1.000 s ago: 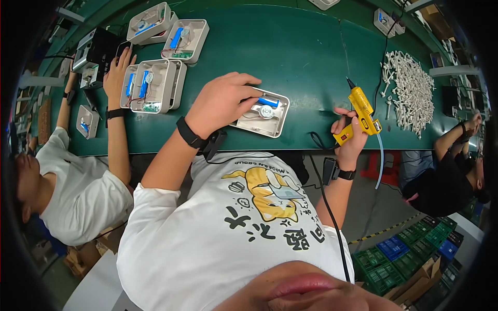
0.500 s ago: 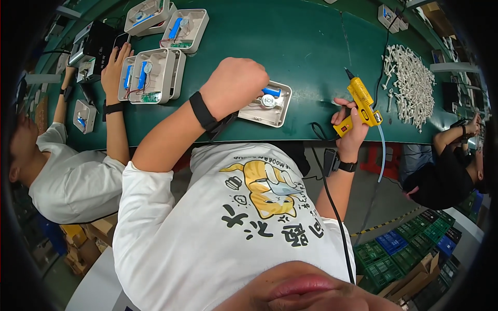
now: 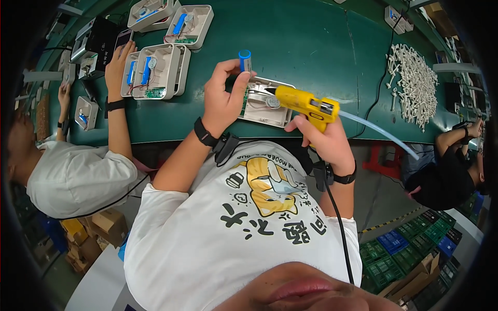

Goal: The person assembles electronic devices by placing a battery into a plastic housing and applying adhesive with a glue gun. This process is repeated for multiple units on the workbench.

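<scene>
Currently, the open white rectangular plastic housing [image 3: 258, 114] lies on the dark-green tabletop [image 3: 306, 54]; at its left edge the left hand [image 3: 224, 96] grasps a blue cylindrical battery [image 3: 245, 62] between thumb and fingers, holding it upright by the housing's far-left corner; at the housing's right the right hand [image 3: 326, 139] is wrapped around a yellow plastic glue gun [image 3: 306, 102], nozzle above the housing; well right of the housing lies a heap of small white stick-like parts [image 3: 413, 88].

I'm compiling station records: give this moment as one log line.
left hand: holds blue cylinder | right hand: holds yellow glue gun | nozzle: over open white casing
</scene>
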The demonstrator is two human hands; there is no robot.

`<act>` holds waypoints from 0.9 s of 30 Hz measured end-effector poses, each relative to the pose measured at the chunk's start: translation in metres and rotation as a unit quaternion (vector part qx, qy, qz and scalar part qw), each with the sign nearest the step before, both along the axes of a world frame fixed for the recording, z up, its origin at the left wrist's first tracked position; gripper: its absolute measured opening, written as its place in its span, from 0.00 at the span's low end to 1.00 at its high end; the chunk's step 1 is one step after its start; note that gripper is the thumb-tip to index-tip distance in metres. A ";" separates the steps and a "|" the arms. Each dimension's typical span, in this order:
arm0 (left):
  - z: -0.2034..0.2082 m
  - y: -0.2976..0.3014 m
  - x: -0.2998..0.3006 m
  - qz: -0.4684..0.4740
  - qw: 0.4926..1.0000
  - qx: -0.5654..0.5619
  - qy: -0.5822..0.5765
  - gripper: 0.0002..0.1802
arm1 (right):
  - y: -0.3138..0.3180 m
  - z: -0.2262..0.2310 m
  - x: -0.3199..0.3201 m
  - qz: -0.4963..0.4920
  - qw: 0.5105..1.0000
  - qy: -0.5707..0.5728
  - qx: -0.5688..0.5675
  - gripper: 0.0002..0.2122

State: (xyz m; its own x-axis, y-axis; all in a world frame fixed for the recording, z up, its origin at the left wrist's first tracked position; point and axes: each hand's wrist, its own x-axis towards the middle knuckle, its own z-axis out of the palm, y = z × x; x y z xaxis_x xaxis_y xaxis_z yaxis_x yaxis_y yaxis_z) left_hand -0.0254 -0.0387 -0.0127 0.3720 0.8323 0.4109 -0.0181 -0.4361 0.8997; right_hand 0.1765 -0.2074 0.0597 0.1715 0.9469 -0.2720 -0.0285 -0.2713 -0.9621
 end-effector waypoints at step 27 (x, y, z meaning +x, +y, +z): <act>0.012 -0.002 0.000 -0.022 0.991 0.071 0.107 0.09 | -0.009 0.012 0.008 -0.075 0.991 -0.059 -0.091 0.17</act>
